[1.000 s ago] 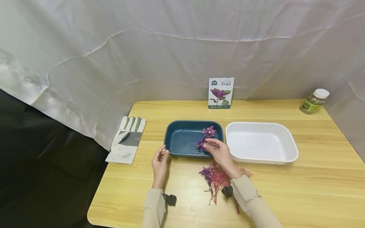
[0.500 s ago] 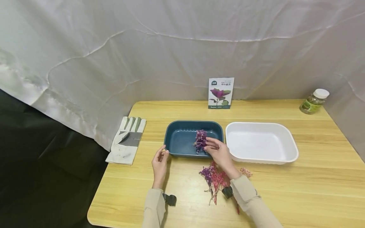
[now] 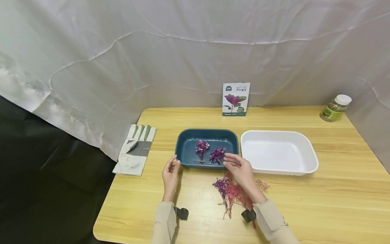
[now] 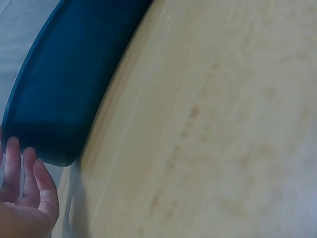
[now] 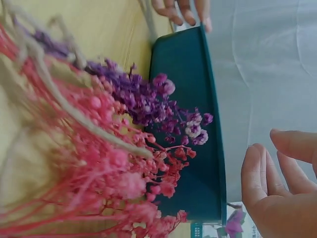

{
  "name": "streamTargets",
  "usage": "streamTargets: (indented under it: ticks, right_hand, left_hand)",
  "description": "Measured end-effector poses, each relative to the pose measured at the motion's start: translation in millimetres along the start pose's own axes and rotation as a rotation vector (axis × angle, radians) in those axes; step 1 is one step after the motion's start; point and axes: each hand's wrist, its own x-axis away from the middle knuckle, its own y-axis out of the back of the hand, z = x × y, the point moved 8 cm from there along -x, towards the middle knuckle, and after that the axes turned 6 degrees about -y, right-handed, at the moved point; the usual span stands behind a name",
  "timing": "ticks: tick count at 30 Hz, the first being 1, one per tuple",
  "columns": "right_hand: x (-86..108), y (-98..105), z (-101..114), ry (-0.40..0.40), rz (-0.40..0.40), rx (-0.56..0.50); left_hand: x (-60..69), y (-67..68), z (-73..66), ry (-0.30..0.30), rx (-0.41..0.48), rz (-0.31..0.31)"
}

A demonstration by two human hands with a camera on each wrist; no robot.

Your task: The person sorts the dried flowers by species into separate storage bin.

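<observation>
In the head view, two sprigs of dried purple flowers lie inside the dark teal tray: a left sprig [image 3: 201, 149] and a right sprig [image 3: 216, 155]. My left hand [image 3: 170, 176] holds the tray [image 3: 180, 144] at its front-left corner, thumb and forefinger at the rim. Over the tray's front-right edge hovers my right hand [image 3: 242, 171], its fingers loosely bent and nothing between them; the right sprig is just beyond its fingertips. In the right wrist view that hand's thumb and fingers [image 5: 255, 168] stand apart.
Pink dried flowers [image 3: 234, 191] and a purple bunch [image 3: 221, 185] lie on the table before the tray, partly under my right forearm. A white tray [image 3: 278, 152] stands to the right. Farther out are work gloves [image 3: 135, 150], a seed packet [image 3: 236, 99] and a lidded jar [image 3: 334, 109].
My right hand has let go of a purple sprig and drawn back slightly to the right. One sprig now lies farther left in the teal tray, apart from the other. The left hand stays put.
</observation>
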Motion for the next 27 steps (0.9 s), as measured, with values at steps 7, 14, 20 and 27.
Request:
streamTargets:
  ticks: [7,14,20,27]
  right_hand:
    - [25.4,6.1,-9.3,-0.061,0.019,-0.057]
    - [48.9,3.0,-24.1,-0.129,0.046,-0.145]
    - [65.8,1.4,-39.6,-0.164,0.047,-0.124]
    - [80.7,-2.2,-54.0,-0.174,0.044,-0.093]
  left_hand:
    - [0.3,0.1,-0.2,-0.004,-0.009,-0.001]
    - [-0.6,-0.2,0.7,-0.012,-0.019,-0.002]
    - [0.1,0.3,0.1,-0.014,-0.009,0.004]
    - [0.3,0.3,0.3,-0.006,0.000,-0.004]
